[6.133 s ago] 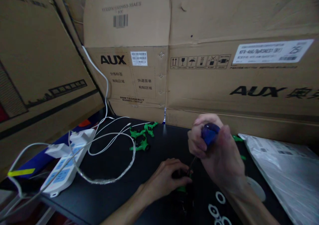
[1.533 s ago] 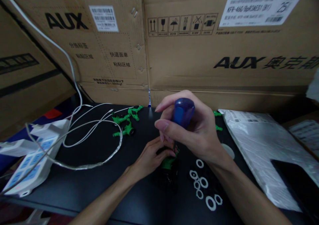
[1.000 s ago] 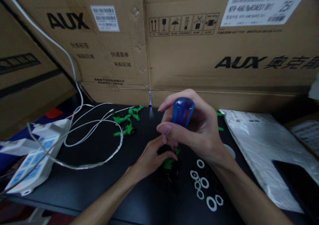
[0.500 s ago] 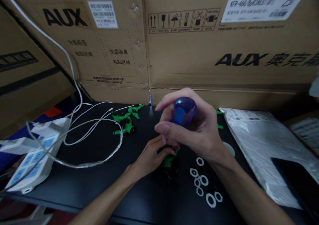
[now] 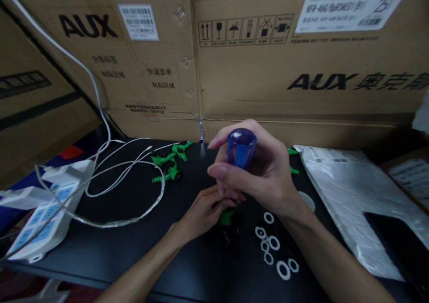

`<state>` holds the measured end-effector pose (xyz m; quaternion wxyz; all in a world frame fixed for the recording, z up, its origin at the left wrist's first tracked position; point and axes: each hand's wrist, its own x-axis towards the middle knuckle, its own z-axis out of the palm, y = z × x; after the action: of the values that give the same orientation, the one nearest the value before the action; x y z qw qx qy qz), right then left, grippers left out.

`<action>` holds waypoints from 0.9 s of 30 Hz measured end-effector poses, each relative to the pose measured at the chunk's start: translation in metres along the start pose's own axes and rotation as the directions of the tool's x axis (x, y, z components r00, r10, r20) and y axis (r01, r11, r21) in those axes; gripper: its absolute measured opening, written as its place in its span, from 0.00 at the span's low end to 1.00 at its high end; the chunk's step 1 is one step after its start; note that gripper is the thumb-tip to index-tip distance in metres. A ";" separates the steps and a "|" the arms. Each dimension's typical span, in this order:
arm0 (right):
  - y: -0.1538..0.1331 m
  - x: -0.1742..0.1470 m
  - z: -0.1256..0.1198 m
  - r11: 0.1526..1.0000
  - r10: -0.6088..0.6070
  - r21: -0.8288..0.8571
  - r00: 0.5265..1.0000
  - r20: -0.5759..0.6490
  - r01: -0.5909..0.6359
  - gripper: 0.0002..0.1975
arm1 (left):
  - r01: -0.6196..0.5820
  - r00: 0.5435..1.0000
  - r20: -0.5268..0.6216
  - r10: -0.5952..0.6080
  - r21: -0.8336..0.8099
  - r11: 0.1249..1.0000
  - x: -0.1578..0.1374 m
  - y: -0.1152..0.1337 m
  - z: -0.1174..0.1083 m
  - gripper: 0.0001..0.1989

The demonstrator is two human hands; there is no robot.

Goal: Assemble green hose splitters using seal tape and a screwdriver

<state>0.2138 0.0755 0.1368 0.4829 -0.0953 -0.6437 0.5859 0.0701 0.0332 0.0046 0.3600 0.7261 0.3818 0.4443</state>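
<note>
My right hand point(image 5: 264, 178) is closed loosely around a screwdriver point(image 5: 241, 149) whose blue see-through handle points up toward me. Its shaft and tip are hidden behind my fingers. Below and to the left, my left hand point(image 5: 204, 209) grips a green and black plastic fitting point(image 5: 228, 216) against the dark table. Fingers cover the upper part of that fitting, and its black lower end blends into the tabletop. Just right of it lie several white ring washers point(image 5: 274, 242). Farther back on the left is a cluster of similar green fittings point(image 5: 170, 171).
A white power strip point(image 5: 50, 218) with plugs and looped white cable point(image 5: 127, 222) occupies the left. On the right lie a silvery padded mailer point(image 5: 345, 195), a black phone point(image 5: 395, 245) and a pale disc point(image 5: 306, 201). A large cardboard box point(image 5: 248, 88) walls off the back.
The screwdriver handle has shifted slightly left and now stands more upright in my right hand. My left hand stays on the green fitting almost unmoved.
</note>
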 end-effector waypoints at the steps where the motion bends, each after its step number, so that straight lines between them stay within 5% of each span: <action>1: 0.000 0.000 0.000 1.000 0.003 0.006 1.000 0.001 -0.003 0.16 | -0.005 1.000 0.008 0.005 0.001 1.000 0.000 -0.001 0.000 0.09; 10: -0.002 0.002 0.002 0.999 0.008 0.053 1.000 0.013 -0.008 0.16 | 0.113 0.993 -0.034 -0.111 0.071 0.991 0.004 0.006 0.000 0.11; 13: -0.001 0.002 0.002 0.998 0.000 0.070 1.000 0.016 -0.001 0.14 | 0.074 0.997 0.017 -0.077 0.149 0.986 0.001 0.008 -0.004 0.19; 18: -0.006 0.000 -0.004 1.000 0.012 0.026 1.000 0.012 -0.012 0.06 | -0.022 0.994 0.112 -0.012 0.293 0.956 -0.005 0.005 -0.016 0.11; 22: -0.031 -0.002 -0.013 0.990 -0.138 -0.039 0.987 -0.080 0.136 0.07 | -0.087 0.989 0.144 0.041 0.328 0.941 -0.005 0.001 -0.019 0.11; 27: -0.079 -0.019 -0.027 0.896 -0.342 -0.364 0.919 -0.199 0.254 0.13 | -0.171 0.984 0.110 0.140 0.365 0.915 -0.007 -0.003 -0.015 0.10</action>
<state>0.2786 0.0569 0.1897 0.6241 -0.1499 -0.6716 0.3702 0.0534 0.0311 0.0046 0.1944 0.8268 0.3851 0.3610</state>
